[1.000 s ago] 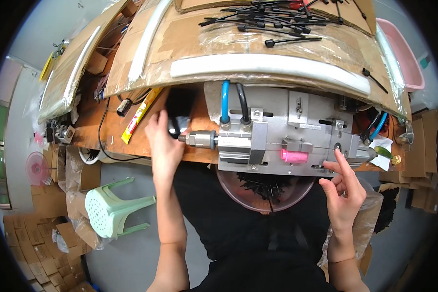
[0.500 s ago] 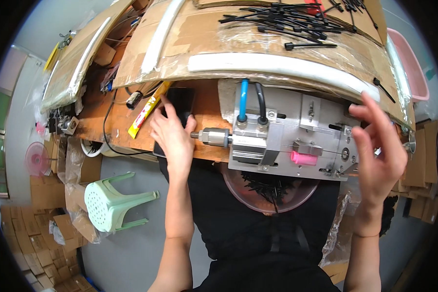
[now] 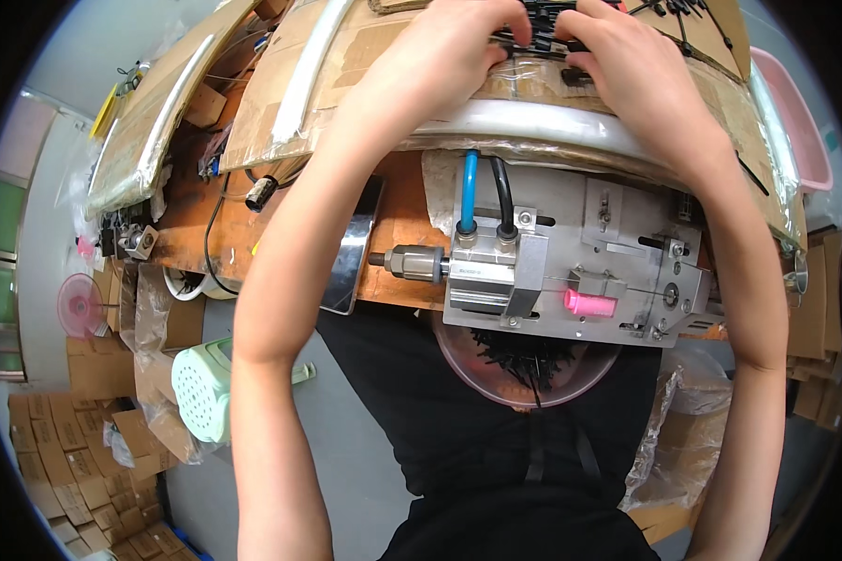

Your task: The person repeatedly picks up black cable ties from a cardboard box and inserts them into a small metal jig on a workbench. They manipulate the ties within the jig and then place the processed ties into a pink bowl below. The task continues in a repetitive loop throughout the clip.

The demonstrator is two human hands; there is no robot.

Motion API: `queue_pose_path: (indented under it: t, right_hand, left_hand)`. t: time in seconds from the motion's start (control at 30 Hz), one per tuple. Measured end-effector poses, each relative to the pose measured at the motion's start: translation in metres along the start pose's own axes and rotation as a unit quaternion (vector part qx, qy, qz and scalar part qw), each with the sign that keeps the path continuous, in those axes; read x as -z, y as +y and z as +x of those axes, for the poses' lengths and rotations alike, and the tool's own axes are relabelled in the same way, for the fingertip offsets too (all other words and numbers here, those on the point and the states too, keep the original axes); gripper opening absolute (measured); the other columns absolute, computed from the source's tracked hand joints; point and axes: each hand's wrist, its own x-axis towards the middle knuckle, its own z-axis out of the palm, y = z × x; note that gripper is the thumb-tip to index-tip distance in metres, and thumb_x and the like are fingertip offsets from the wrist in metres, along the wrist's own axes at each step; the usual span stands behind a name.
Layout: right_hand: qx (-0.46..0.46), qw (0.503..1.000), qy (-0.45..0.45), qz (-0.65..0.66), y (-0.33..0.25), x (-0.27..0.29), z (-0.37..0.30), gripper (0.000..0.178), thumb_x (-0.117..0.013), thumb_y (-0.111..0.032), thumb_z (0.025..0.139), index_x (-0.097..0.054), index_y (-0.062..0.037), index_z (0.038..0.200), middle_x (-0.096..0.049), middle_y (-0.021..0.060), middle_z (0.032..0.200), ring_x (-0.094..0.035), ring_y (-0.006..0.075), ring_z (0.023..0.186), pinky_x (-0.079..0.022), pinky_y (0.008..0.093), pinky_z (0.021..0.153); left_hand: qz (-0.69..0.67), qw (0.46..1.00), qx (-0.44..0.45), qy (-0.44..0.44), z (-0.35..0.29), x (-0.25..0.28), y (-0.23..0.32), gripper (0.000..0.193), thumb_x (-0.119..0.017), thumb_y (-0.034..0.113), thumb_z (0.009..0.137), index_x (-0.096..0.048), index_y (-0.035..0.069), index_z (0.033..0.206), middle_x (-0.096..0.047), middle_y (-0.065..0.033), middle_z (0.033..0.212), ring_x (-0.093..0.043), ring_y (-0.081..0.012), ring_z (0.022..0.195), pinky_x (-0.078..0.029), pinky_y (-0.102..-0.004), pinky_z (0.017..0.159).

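Observation:
My left hand (image 3: 454,51) and my right hand (image 3: 634,61) reach far forward onto a cardboard sheet (image 3: 346,56). Between them lies a pile of thin black plastic rods with thick heads (image 3: 544,42), partly covered by the hands. Fingers of both hands curl in around rods from either side; how many they grip is hidden. Below my arms, the metal fixture (image 3: 571,234) carries an air cylinder (image 3: 480,280) with a blue and a black hose. A pink cylindrical piece (image 3: 589,302) sits on the fixture's plate, touched by neither hand.
A dark phone (image 3: 357,248) lies on the wooden bench beside my left forearm. Under the fixture, a pinkish bowl (image 3: 458,360) holds more black rods. White foam strips edge the cardboard. A green stool (image 3: 201,393) stands left, and a pink basin (image 3: 795,122) at far right.
My left hand has left the phone, and my right hand has left the air beside the fixture. Both have moved forward onto the rod pile. My left forearm now hides most of the yellow packet.

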Motion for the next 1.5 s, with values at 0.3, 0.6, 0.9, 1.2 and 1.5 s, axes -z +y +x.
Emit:
queue_pose_path:
  t: [0.3,0.6,0.9,1.2,1.5]
  right_hand:
    - [0.026,0.997,0.024,0.067,0.041,0.024,-0.03,0.015,-0.066,-0.005,0.08,-0.067,-0.0012,0.094,-0.063,0.0124,0.092,-0.062,0.0315,0.086,-0.05,0.0372,0.077]
    - [-0.199,0.874,0.155,0.415,0.064,0.055,-0.028,0.017,-0.063,-0.014,0.093,-0.066,-0.0008,0.104,-0.068,0.0079,0.088,-0.062,0.0099,0.074,-0.049,0.0192,0.063]
    - [-0.167,0.675,0.235,0.679,0.053,0.083,-0.114,0.024,-0.062,-0.017,0.095,-0.061,0.0003,0.112,-0.067,0.0112,0.092,-0.063,0.0154,0.08,-0.051,0.0229,0.065]
    - [-0.234,0.725,0.155,0.629,0.042,0.079,-0.196,0.045,-0.055,-0.024,0.1,-0.047,0.0066,0.131,-0.057,0.012,0.108,-0.054,0.0153,0.098,-0.046,0.026,0.09]
    - [-0.246,0.804,0.191,0.507,-0.024,0.071,-0.204,0.03,-0.063,-0.007,0.091,-0.058,0.0025,0.119,-0.066,0.0162,0.101,-0.062,0.018,0.087,-0.05,0.0253,0.073]
  left_hand:
    - [-0.116,0.993,0.012,-0.036,0.033,-0.032,0.007,0.014,-0.065,-0.007,0.076,-0.067,-0.002,0.09,-0.066,-0.018,0.083,-0.066,-0.0277,0.079,-0.052,-0.0345,0.074]
    - [-0.014,0.992,0.119,0.029,0.018,0.032,0.072,0.015,-0.063,0.006,0.089,-0.069,0.001,0.103,-0.071,-0.0111,0.096,-0.068,-0.0155,0.089,-0.054,-0.0257,0.081]
    - [-0.007,0.986,0.052,0.159,-0.091,0.001,0.126,0.038,-0.071,-0.01,0.073,-0.067,-0.002,0.109,-0.066,-0.01,0.095,-0.063,-0.0186,0.074,-0.052,-0.0282,0.069]
    - [0.042,0.989,0.124,-0.061,-0.158,-0.084,0.205,0.057,-0.064,0.001,0.078,-0.05,-0.008,0.133,-0.049,-0.008,0.092,-0.049,-0.0199,0.079,-0.045,-0.0306,0.073]
    - [0.041,0.985,0.135,-0.1,-0.153,-0.087,0.208,0.065,-0.06,-0.004,0.074,-0.044,-0.008,0.137,-0.048,-0.0091,0.092,-0.049,-0.0215,0.081,-0.046,-0.0322,0.075]
